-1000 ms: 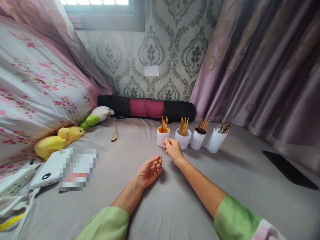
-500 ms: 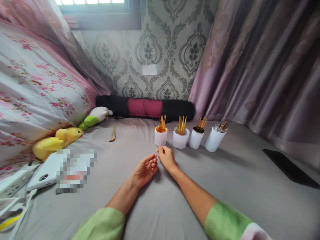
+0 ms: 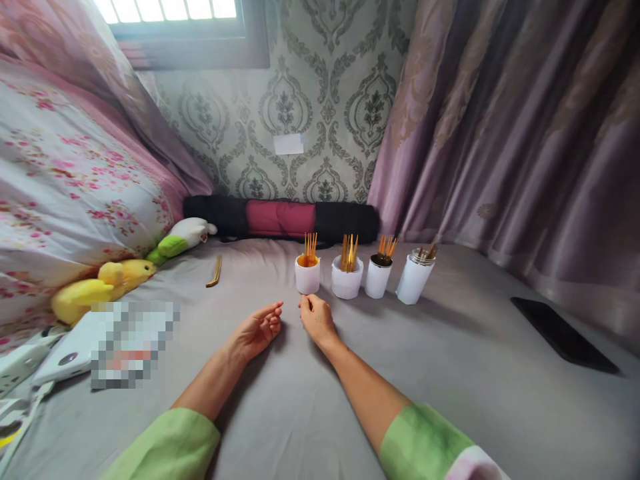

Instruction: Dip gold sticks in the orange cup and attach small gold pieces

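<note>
My left hand [image 3: 260, 332] rests on the grey sheet, palm turned partly up, its index finger reaching out and the others loosely bent; nothing is in it. To its right, my right hand [image 3: 317, 319] lies with the fingers curled in, and no held thing shows. Just beyond the right hand stands a white-wrapped cup [image 3: 307, 279] with thin orange-gold sticks in it. A wider white cup [image 3: 347, 283] holds thicker gold sticks. Two more are a dark-lined white cup [image 3: 379, 281] and a tilted, white-wrapped glass jar [image 3: 414, 283], both with sticks. Slim gold bent rods [image 3: 215, 272] lie left.
A black phone [image 3: 565, 335] lies at the right. On the left are a yellow plush toy [image 3: 83, 301], a green-white plush [image 3: 183, 237], a white device [image 3: 70, 353] and a blurred packet [image 3: 135, 347]. A black and red roll [image 3: 281, 219] lies along the wall.
The left hand has drawn away to the left, widening the gap between the hands. The view has shifted slightly to the right; the cups stand as before.
</note>
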Tool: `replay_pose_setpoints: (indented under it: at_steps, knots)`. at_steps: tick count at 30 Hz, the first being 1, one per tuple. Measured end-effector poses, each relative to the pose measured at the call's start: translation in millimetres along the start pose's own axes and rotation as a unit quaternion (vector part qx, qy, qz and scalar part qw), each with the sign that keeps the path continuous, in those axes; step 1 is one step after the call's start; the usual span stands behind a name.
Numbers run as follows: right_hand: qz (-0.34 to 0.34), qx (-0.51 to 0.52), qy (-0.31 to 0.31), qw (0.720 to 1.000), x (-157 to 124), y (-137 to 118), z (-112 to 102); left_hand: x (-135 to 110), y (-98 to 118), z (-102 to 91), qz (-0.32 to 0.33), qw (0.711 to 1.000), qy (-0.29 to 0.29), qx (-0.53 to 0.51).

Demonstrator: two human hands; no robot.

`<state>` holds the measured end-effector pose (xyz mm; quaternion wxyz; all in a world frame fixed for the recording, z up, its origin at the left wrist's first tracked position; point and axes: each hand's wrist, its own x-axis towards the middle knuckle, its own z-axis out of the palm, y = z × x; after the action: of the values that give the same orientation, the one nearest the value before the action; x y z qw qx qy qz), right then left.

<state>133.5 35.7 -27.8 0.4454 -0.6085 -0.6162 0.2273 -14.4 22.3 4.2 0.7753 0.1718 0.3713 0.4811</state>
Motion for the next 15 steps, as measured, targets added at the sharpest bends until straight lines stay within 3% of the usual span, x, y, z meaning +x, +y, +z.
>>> replay_pose_setpoints:
  at_steps: [5,15]
  knots:
    - [0.002,0.002,-0.005,1.000,1,0,-1,7,23,-0.7,-0.033,0.995,0.078,0.051]
    - [0.008,0.002,-0.007,1.000,2,3,2,27,76,-10.4,0.028,0.976,0.177,0.126]
